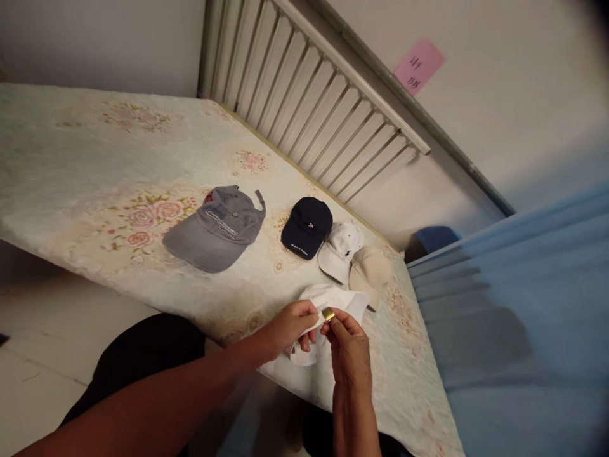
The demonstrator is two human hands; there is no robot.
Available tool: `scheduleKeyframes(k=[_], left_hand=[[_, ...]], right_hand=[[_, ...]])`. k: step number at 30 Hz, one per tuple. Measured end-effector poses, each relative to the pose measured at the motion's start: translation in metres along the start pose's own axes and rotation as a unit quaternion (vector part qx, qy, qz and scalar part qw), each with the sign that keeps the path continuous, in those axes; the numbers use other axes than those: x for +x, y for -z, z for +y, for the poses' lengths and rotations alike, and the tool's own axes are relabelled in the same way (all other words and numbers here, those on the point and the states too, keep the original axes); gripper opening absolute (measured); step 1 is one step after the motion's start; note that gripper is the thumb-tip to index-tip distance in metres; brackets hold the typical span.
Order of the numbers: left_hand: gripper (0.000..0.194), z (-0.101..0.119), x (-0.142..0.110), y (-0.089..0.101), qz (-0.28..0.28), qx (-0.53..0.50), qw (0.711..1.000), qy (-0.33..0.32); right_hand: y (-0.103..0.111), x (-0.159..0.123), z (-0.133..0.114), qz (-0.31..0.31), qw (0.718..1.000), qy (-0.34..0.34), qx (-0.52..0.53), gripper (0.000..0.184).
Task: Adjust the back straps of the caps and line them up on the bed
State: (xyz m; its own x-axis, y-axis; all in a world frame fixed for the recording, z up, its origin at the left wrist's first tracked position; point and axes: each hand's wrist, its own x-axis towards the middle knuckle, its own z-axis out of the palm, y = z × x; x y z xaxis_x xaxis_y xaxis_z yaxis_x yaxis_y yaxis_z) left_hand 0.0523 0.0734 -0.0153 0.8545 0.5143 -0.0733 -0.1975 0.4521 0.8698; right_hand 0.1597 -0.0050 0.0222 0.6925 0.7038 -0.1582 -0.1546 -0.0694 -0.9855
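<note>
A white cap [328, 294] lies at the near edge of the flower-patterned table cover, partly hidden behind my hands. My left hand [295, 325] pinches the cap's white strap. Close beside it, the fingers of my right hand [351, 346] are closed on a gold metal buckle [328, 314] at the strap. Just beyond my hands sit a white cap with a small dark logo [343, 247] and a beige cap [368, 274]. To their left is a navy cap [307, 227] with white lettering on its brim.
A grey cap [216, 230] rests further left on the floral cover [200, 143]. Behind the table runs a white radiator [314, 101]. A blue curtain [518, 330] hangs along the right side, and a pink note [419, 65] is on the wall.
</note>
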Motion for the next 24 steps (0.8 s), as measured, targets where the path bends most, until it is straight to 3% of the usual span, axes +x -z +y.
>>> scheduleKeyframes(k=[9, 19, 24], left_hand=[[0.016, 0.0, -0.001, 0.002, -0.032, -0.101, 0.994, 0.027], [0.02, 0.004, -0.003, 0.002, -0.02, -0.082, 0.996, 0.005], [0.016, 0.006, -0.003, 0.001, 0.019, -0.019, 0.999, 0.018]], right_hand=[[0.0, -0.002, 0.006, -0.031, 0.999, 0.016, 0.005, 0.023], [-0.001, -0.002, 0.01, -0.015, 0.999, 0.025, -0.025, 0.022], [0.002, -0.001, 0.015, 0.008, 0.994, 0.052, -0.091, 0.021]])
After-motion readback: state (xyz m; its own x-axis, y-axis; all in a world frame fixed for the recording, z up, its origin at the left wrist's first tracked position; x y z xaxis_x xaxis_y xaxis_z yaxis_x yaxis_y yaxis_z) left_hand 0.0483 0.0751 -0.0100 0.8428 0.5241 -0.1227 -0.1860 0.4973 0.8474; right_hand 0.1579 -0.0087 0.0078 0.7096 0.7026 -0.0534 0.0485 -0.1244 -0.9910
